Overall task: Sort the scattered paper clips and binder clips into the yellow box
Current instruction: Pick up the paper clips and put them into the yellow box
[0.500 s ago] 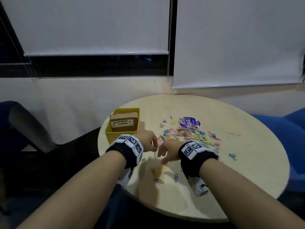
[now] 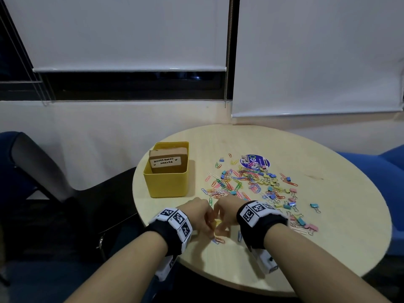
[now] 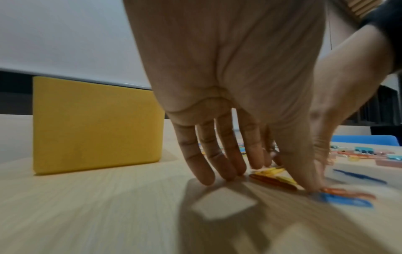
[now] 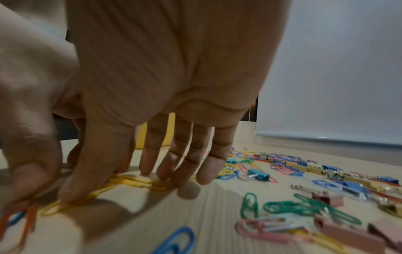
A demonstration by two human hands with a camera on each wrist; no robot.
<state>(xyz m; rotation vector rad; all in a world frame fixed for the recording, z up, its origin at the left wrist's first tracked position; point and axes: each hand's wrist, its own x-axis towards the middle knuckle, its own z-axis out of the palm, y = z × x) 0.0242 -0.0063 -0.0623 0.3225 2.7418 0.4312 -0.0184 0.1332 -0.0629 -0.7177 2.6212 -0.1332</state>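
At the far left a dark chair (image 2: 32,162) stands off the round wooden surface (image 2: 328,248), and the yellow box (image 2: 166,178) sits near that surface's left edge with a brown cardboard box (image 2: 168,159) labelled for whiteboard markers already inside it. Just in front of the box the left hand (image 2: 194,213) reaches down with straight, spread fingers, its tips touching the surface and its thumb pressing on an orange and a blue paper clip; it is released, grasping nothing. Touching distance to its right, the right hand (image 2: 227,212) is likewise released, fingers straight and thumb laid on the yellow paper clips (image 4: 130,182) lying between the two hands. The step in hand looks like herding a small group of clips together near the front edge, none yet lifted. The next move likely calls for pinching or scooping these flat clips, which lie tight to the wood and may slide rather than lift, then carrying them left into the box. Further right the main scatter of paper clips and binder clips (image 2: 251,184) remains spread out, partly over a round blue sticker (image 2: 254,160), so most of the task seems undone. Behind are white roller blinds (image 2: 131,33), and at the right a blue seat (image 2: 391,193).
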